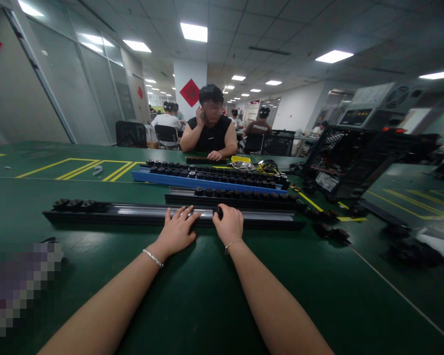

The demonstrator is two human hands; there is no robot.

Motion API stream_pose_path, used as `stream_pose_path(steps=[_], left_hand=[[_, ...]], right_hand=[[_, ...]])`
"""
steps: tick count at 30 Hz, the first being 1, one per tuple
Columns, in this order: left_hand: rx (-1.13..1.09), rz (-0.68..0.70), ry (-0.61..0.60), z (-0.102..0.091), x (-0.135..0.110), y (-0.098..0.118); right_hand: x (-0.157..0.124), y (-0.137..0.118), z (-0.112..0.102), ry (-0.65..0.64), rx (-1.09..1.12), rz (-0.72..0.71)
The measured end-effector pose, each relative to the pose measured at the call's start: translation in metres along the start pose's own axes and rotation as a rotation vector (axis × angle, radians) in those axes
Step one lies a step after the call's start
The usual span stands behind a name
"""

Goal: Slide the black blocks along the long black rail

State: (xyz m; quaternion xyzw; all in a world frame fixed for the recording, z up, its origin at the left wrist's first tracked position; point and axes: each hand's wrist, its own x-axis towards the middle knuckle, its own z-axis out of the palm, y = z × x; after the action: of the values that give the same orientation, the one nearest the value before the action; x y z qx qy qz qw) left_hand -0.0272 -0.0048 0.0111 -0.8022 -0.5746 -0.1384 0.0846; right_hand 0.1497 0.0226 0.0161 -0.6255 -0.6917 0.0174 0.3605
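A long black rail (133,215) with a silver groove lies across the green table in front of me. My left hand (176,230) rests open on it, fingers spread flat over the groove. Just to the right, my right hand (228,224) is closed around a small black knob (217,212) sitting in the rail. Three more black knobs (72,204) sit at the rail's left end.
Behind lie a second black rail (240,197) and a blue rail (192,180), both lined with several knobs. A black crate (340,158) stands at right with loose knobs (331,231) near it. A person (210,130) sits across the table.
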Motion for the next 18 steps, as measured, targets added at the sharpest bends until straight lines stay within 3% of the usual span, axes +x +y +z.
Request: stream_pose_path(steps=[18], left_hand=[[0.004, 0.01, 0.01, 0.0, 0.0, -0.001]], right_hand=[[0.002, 0.012, -0.004, 0.045, -0.012, 0.033]])
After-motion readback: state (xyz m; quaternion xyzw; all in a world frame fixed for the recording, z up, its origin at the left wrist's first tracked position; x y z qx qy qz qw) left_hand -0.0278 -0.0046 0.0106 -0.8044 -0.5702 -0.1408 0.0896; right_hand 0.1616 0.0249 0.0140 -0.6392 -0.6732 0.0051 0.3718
